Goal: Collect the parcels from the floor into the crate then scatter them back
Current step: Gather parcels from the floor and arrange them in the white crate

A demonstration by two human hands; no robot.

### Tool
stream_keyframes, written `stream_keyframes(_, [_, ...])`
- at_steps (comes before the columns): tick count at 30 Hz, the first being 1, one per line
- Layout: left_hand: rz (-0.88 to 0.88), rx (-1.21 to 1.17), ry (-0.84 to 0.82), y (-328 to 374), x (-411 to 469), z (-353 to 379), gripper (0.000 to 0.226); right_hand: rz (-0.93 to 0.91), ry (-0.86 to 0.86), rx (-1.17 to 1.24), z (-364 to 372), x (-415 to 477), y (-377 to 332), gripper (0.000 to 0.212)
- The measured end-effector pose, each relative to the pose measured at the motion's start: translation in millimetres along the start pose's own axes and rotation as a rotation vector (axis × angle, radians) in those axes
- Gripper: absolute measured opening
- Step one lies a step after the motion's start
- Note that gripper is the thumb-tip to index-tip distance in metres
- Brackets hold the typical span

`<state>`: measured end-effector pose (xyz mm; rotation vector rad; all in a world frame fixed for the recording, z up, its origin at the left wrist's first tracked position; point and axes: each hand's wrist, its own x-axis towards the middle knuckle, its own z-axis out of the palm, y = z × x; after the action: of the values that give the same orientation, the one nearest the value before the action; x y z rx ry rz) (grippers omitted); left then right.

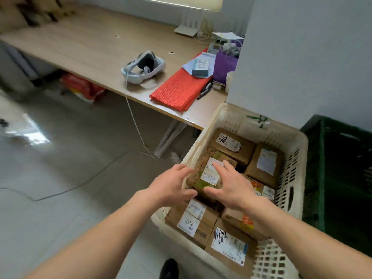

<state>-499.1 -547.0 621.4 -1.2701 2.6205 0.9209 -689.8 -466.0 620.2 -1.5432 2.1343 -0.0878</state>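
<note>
Cardboard parcels (261,164) are seen packed close inside a cream slatted plastic crate (237,115), at four o'clock in the view. Both hands are held spread with straight fingers, and nothing is gripped. The left hand (171,186) is at nine o'clock of a green-printed parcel (209,174) with a white label, and the right hand (231,188) is at three o'clock of it. Whether skin meets card cannot be told. This parcel lies topmost, mid-crate. It is judged light and stiff, its taped faces perhaps slick, so a hold on two opposite side edges is advised. At twelve o'clock a headset (144,67) lies on the counter (90,47).
</note>
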Motion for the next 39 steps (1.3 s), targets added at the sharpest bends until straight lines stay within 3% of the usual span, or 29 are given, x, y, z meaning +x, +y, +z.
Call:
stream_keyframes(6, [-0.151, -0.071, 0.204, 2, -49, -4, 0.088, -0.230, 0.104, 0.022, -12, -8, -19, 0.100])
stream_keyframes(19, [-0.570, -0.204, 0.565, -48, -237, 14, 0.087, -0.639, -0.040, -0.030, 23, -75, -138, 0.102])
stream_keyframes(39, [-1.127, -0.388, 0.900, -98, -632, 142, 0.088, -1.101, -0.246, -0.191, 188, -309, -350, 0.101])
